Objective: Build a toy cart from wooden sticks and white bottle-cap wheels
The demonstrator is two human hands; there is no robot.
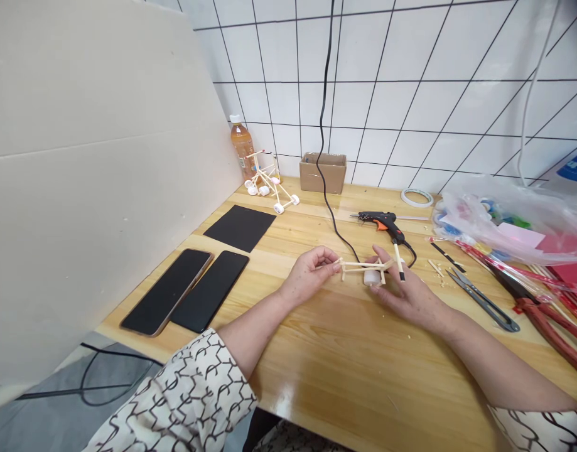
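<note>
Between hands (315,274) (413,298), small stick frame (358,268) held.

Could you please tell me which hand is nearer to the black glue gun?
The right. The right hand is just in front of the glue gun; the left hand is farther off, to its front left.

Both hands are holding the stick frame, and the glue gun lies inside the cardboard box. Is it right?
Not quite: the head view shows the glue gun lying on the table, outside the cardboard box. The left hand and right hand do hold the stick frame.
</note>
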